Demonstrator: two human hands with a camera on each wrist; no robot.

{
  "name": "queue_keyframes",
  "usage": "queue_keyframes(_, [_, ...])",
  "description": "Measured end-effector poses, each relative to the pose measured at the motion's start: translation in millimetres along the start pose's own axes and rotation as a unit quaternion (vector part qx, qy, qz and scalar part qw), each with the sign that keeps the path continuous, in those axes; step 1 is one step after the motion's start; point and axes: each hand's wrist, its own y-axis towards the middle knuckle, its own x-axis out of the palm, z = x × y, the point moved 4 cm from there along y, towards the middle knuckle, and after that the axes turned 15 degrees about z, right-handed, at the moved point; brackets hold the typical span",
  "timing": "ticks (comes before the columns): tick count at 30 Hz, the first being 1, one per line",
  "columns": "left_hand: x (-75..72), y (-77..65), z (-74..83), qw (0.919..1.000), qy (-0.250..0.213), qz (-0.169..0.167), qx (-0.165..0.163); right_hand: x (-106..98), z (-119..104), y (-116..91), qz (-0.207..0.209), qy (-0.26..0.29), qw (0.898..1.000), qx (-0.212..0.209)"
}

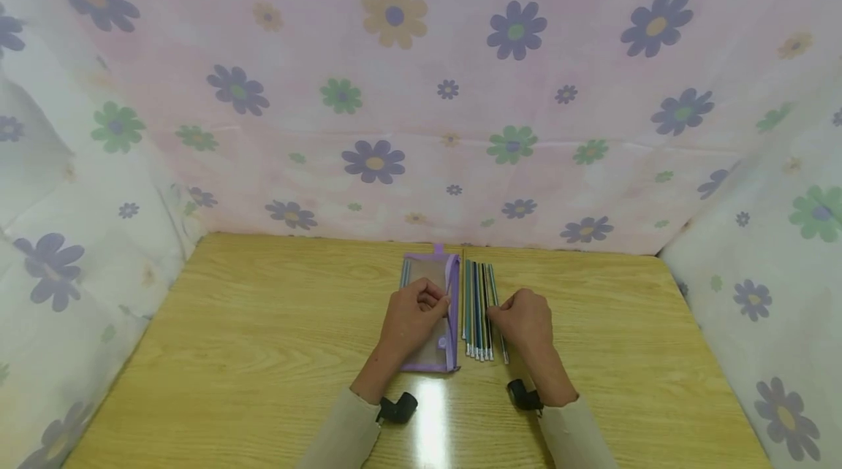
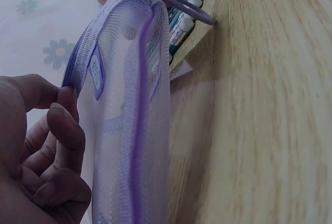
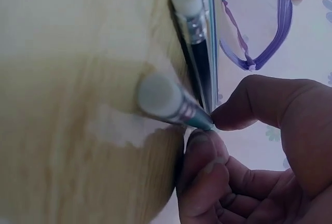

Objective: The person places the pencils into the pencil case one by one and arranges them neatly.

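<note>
A purple-edged mesh zip pouch [image 1: 427,365] lies on the table in front of me, with bluish sticks showing through its upper left. My left hand [image 1: 411,314] pinches the zipper edge between thumb and forefinger, lifting that side, as the left wrist view shows. To the right of the pouch lies a row of pencils [image 1: 475,308], their white erasers toward me. At the right end of the row, my right hand [image 1: 528,317] pinches one teal pencil [image 3: 165,98] by its shaft. Its eraser end points away from the fingertips in the right wrist view.
The wood-grain table [image 1: 276,323] runs to a flowered cloth backdrop [image 1: 421,184] at the back, with cloth on both sides too. A black wrist camera mount [image 1: 398,408] sits at the left wrist and another mount [image 1: 524,394] at the right.
</note>
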Motion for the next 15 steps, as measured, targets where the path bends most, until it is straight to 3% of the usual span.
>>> queue_keyframes(7, [-0.1, -0.1, 0.8, 1.0000, 0.004, -0.002, -0.005, -6, -3, 0, 0.004, 0.013, 1.000, 0.004])
queue_keyframes(15, [0.4, 0.3, -1.5, 1.0000, 0.007, 0.003, -0.003, -9, -11, -3, -0.023, 0.043, 0.999, 0.021])
